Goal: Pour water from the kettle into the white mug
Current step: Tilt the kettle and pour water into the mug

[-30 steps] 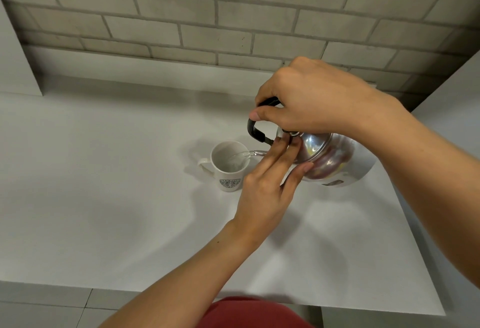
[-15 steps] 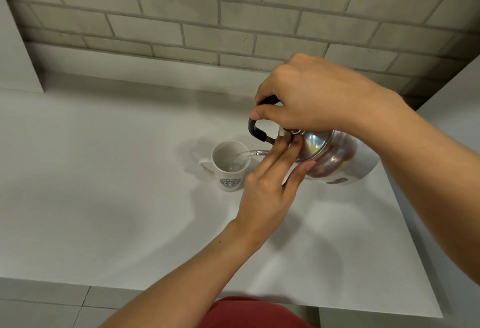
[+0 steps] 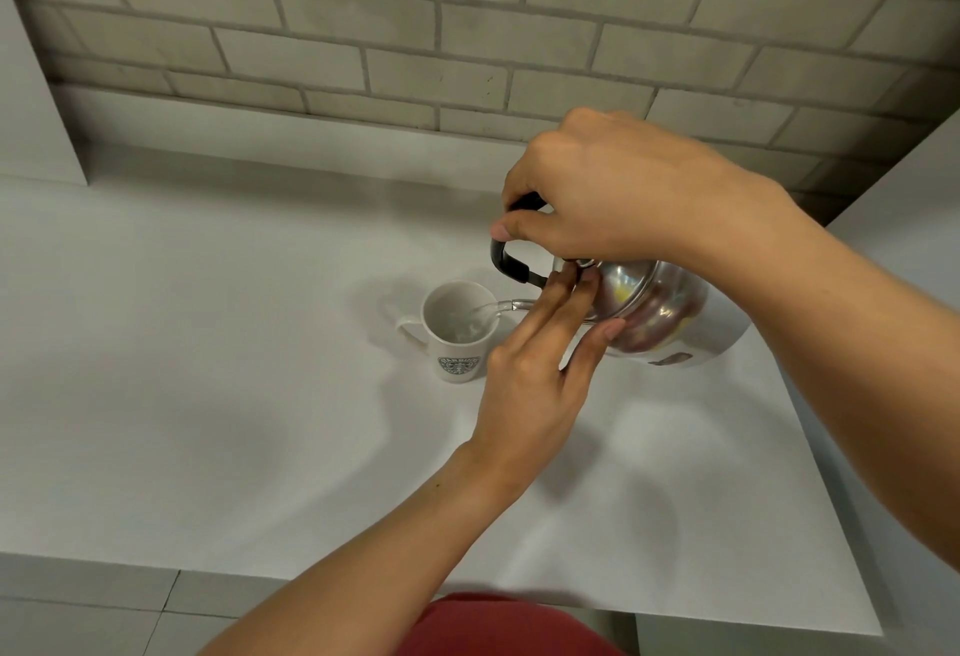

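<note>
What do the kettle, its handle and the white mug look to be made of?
Kettle: polished metal, likely stainless steel, judging by its mirror-like reflections. Handle: matte black, probably plastic, gripped by the right hand. White mug: glossy glazed ceramic by its look, with a printed round emblem on the side.

The kettle is shiny steel with a round body and a black handle arching over its top. It is lifted off the tabletop and tilted toward the mug, its thin spout reaching just over the mug's rim. A clear stream of water runs from the spout into the mug. The mug is white with a round green-grey logo on its near side. It stands upright on the tabletop, just left of the kettle, with its handle pointing away from the kettle.
</note>
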The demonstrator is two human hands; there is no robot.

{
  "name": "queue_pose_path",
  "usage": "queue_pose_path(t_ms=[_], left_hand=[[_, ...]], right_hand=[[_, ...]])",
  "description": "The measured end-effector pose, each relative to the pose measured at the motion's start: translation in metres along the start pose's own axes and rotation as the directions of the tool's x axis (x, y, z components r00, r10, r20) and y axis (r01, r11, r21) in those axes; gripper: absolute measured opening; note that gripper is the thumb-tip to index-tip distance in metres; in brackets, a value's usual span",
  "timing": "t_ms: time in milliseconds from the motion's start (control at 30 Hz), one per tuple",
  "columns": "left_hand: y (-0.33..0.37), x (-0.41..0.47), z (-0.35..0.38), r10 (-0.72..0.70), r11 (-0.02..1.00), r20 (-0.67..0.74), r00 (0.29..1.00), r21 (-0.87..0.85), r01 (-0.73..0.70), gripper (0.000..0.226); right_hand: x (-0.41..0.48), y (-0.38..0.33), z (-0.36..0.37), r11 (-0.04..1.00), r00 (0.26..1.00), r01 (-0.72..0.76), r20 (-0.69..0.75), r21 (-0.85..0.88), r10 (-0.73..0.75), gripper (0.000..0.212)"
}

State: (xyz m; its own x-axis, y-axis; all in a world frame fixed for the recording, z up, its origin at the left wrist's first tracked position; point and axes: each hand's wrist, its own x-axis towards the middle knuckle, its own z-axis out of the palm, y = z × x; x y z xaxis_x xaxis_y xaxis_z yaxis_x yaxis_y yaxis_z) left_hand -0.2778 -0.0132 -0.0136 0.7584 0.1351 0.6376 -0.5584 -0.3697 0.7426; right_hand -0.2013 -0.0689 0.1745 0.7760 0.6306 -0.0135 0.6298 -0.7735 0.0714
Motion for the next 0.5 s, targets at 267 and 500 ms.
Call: queue_pose_path(t_ms=[267, 500], left_hand=[[0.001, -0.001, -0.001, -0.038, 0.999, 0.005, 0.999, -0.006, 0.038, 0.039], [-0.001, -0.003, -0.005, -0.052, 0.999, 0.039, 0.998, -0.003, 0.052, 0.042]], right_hand=[[0.002, 0.001, 0.002, 1.000, 1.000, -0.004, 0.005, -0.001, 0.004, 0.036], [0.000, 0.008, 0.011, 0.999, 1.000, 0.001, -0.024, 0.043, 0.000, 0.038]])
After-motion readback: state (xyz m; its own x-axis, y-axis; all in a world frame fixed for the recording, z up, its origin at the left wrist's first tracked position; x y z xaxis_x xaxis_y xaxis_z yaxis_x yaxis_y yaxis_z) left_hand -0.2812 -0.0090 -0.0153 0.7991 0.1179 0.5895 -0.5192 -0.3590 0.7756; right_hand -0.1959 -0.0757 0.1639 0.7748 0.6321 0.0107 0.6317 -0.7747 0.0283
